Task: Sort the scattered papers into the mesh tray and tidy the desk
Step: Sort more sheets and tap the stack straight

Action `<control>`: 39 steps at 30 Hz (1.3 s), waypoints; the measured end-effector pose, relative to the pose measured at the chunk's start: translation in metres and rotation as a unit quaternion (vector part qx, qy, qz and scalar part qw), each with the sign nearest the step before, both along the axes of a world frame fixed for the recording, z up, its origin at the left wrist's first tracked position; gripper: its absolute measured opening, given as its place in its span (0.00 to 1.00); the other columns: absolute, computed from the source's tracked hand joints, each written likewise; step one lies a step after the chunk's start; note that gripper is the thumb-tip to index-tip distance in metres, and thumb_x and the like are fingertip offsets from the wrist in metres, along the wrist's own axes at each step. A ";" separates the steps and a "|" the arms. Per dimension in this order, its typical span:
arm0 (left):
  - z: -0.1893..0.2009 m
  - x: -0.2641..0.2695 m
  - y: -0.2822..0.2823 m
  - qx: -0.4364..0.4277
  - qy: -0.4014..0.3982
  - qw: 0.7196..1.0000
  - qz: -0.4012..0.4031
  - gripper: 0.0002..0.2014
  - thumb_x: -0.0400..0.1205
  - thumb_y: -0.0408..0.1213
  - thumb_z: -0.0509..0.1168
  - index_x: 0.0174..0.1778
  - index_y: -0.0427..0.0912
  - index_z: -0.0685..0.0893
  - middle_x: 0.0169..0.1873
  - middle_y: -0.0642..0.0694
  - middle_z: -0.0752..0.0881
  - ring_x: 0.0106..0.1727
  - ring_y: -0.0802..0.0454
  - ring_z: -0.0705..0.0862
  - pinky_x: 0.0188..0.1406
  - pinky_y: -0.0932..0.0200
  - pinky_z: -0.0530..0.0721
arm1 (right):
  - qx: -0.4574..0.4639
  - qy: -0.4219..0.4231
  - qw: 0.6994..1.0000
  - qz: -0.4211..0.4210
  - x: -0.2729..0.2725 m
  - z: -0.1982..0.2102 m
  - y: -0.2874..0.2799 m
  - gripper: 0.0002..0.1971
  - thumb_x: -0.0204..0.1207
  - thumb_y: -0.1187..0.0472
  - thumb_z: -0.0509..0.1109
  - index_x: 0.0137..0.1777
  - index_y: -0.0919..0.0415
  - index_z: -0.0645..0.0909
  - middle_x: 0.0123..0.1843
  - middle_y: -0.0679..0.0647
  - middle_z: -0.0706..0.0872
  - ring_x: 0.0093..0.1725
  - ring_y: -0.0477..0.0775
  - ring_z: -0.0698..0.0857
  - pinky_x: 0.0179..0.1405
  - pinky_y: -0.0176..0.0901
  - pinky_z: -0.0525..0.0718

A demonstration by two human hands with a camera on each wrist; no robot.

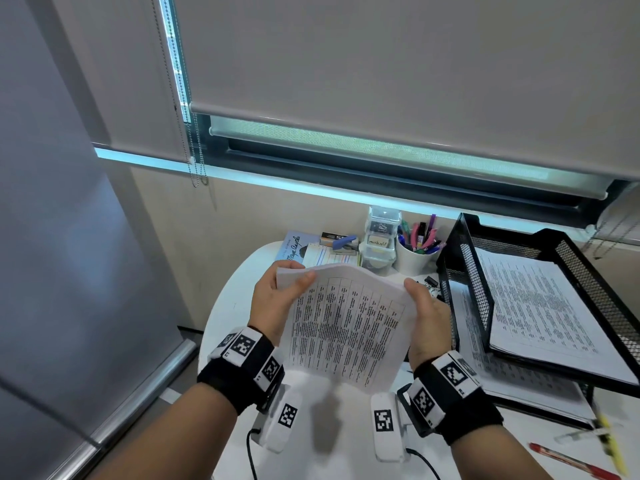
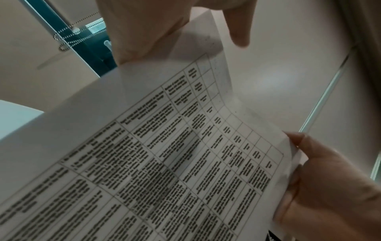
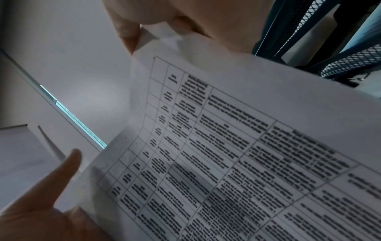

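Both hands hold up a sheaf of printed papers [image 1: 346,323] with a table of text, above the white desk [image 1: 235,306]. My left hand [image 1: 280,303] pinches its upper left edge, thumb on the printed face. My right hand [image 1: 424,313] grips the upper right edge. In the left wrist view the papers [image 2: 164,163] fill the frame, with the left hand [image 2: 148,32] at the top and the right hand [image 2: 329,187] at the lower right. The right wrist view shows the papers [image 3: 247,146] under the right hand [image 3: 195,19]. The black mesh tray [image 1: 464,258], two tiers, stands to the right and holds printed sheets [image 1: 533,306].
At the back of the desk stand a white pen cup [image 1: 417,252], a clear plastic box [image 1: 381,237], a stapler [image 1: 341,242] and a book [image 1: 294,245]. A red pen [image 1: 571,460] and a yellow highlighter [image 1: 611,445] lie at the front right. A binder clip [image 1: 431,281] sits beside the tray.
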State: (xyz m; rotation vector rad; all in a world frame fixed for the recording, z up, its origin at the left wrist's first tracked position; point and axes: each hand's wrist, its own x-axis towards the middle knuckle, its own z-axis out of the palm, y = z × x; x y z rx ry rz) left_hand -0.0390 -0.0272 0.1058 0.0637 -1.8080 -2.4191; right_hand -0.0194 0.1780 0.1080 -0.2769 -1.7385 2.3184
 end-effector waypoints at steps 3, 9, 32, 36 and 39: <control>-0.004 -0.002 -0.003 -0.038 -0.007 0.999 0.001 0.13 0.66 0.33 0.78 0.42 0.46 0.82 0.42 0.40 0.87 0.43 0.44 0.86 0.47 0.47 0.86 | 0.047 0.026 0.998 0.030 0.000 -0.004 0.002 0.22 0.63 0.44 0.74 0.43 0.65 0.84 0.34 0.56 0.89 0.33 0.54 0.87 0.36 0.47 0.85; -0.002 -0.003 -0.009 -0.025 -0.016 0.999 -0.021 0.10 0.70 0.26 0.74 0.43 0.40 0.85 0.38 0.44 0.91 0.41 0.47 0.89 0.39 0.58 0.87 | 0.102 -0.016 0.994 0.046 0.005 -0.017 0.006 0.32 0.40 0.38 0.85 0.43 0.56 0.90 0.45 0.58 0.92 0.48 0.61 0.91 0.56 0.64 0.85; -0.111 0.023 -0.012 -0.188 -0.165 0.955 -0.162 0.15 0.70 0.39 0.76 0.51 0.44 0.84 0.49 0.44 0.91 0.53 0.43 0.89 0.53 0.51 0.87 | 0.188 -0.198 0.957 0.098 0.037 -0.064 0.022 0.16 0.75 0.65 0.72 0.62 0.65 0.79 0.55 0.51 0.82 0.60 0.54 0.81 0.58 0.38 0.73; -0.111 0.033 0.001 -0.149 -0.201 0.935 -0.252 0.24 0.73 0.28 0.72 0.65 0.44 0.77 0.58 0.43 0.87 0.56 0.43 0.87 0.49 0.49 0.87 | 0.163 -0.205 0.962 0.077 0.041 -0.040 0.045 0.25 0.75 0.65 0.72 0.70 0.73 0.71 0.62 0.55 0.80 0.70 0.59 0.75 0.69 0.47 0.70; -0.097 0.037 0.021 -0.159 -0.200 0.923 -0.288 0.21 0.81 0.26 0.62 0.68 0.49 0.71 0.59 0.43 0.85 0.50 0.41 0.90 0.41 0.51 0.89 | 0.189 -0.218 0.956 0.055 0.032 -0.033 0.069 0.20 0.70 0.60 0.77 0.60 0.66 0.78 0.54 0.47 0.85 0.60 0.55 0.80 0.67 0.51 0.74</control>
